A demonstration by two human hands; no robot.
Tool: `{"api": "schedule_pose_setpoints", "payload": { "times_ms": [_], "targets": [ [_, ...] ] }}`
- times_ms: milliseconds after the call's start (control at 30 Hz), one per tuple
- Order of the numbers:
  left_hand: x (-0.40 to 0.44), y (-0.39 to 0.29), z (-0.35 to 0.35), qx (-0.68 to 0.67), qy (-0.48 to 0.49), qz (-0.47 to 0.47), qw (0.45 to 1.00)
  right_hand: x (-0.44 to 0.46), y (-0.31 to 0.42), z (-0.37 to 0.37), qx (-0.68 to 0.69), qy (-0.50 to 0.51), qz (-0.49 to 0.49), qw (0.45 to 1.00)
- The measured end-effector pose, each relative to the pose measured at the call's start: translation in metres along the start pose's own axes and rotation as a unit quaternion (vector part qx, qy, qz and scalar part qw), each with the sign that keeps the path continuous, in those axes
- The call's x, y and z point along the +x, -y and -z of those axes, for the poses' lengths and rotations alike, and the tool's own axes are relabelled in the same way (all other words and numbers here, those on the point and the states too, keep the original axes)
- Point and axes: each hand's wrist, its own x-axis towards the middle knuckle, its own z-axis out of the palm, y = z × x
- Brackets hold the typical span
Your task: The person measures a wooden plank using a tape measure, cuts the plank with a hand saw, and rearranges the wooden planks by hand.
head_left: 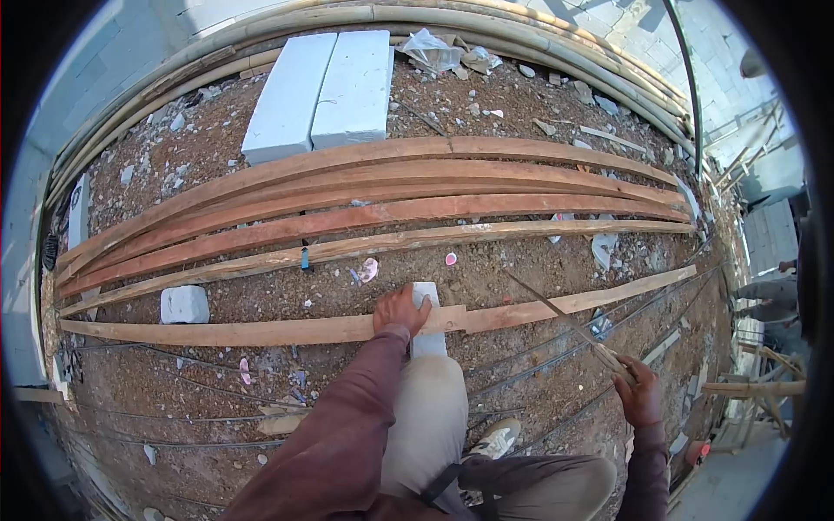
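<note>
My left hand [401, 309] is closed over a long pale wooden plank [234, 333], with its fingers at a white block [427, 346] that lies crosswise beneath the plank. Just right of the block, the plank's edge has a step, and a pale length of wood [591, 300] carries on to the right. Out to the right, my right hand [638, 391] grips the wooden handle of a long thin-bladed tool [556, 311]. Its blade, seen nearly edge-on, points up and left across the wood; I cannot tell whether it is a saw or a machete. My knee is close behind the block.
Several long reddish timbers [373, 214] lie beyond the plank. Two large white blocks [352, 87] and bamboo poles [521, 30] are farther back. A smaller white block [185, 305] sits at left. Thin metal rods [539, 369] and rubble cover the dirt near my shoe [498, 438].
</note>
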Motion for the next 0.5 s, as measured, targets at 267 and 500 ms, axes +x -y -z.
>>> {"api": "schedule_pose_setpoints", "payload": {
  "times_ms": [267,500],
  "targets": [
    [0.001,0.001,-0.008,-0.009,-0.038,-0.006,0.999,0.031,0.014,0.012,-0.051,0.024,-0.006,0.998],
    [-0.002,-0.005,-0.002,0.003,-0.041,-0.002,0.999,0.048,-0.020,-0.021,-0.041,0.010,0.025,0.999]
  ]
}}
